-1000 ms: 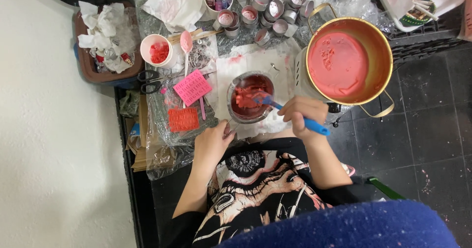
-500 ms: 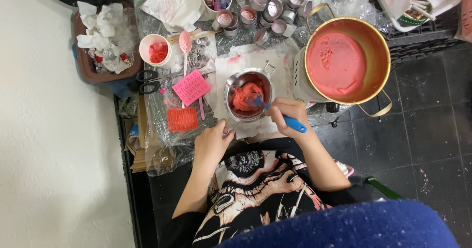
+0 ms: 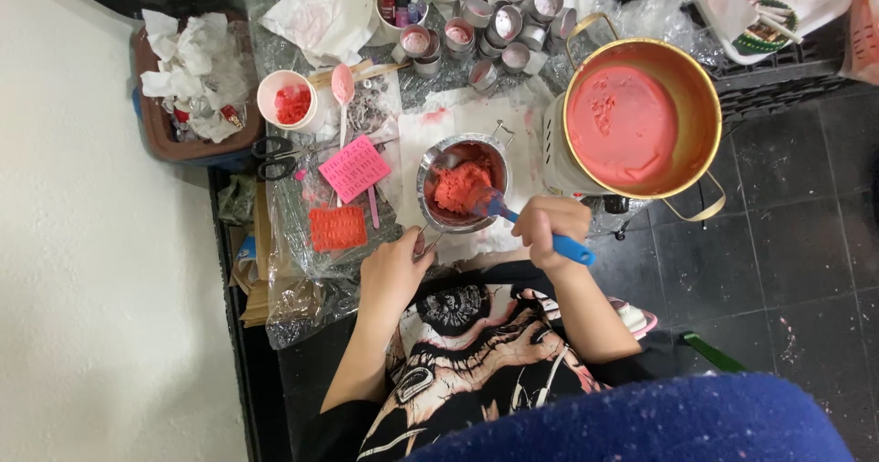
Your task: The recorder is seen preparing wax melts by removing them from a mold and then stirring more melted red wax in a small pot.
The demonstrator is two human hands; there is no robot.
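Note:
A small metal pot holds a lump of red paste and stands on white paper in front of me. My right hand grips a blue-handled spatula whose tip is in the paste. My left hand rests at the pot's near-left rim, fingers closed on its thin handle. A large golden pot with a pink-red mass inside sits on a burner to the right.
A pink mould and an orange mould lie left of the small pot, beside scissors. A cup of red bits, a pink spoon, several small tins and a bin of tissues stand farther off.
My right hand has swung the spatula through the small pot, toward me and leftward. The red paste has gathered into a lump. My left hand has stayed at the pot's handle.

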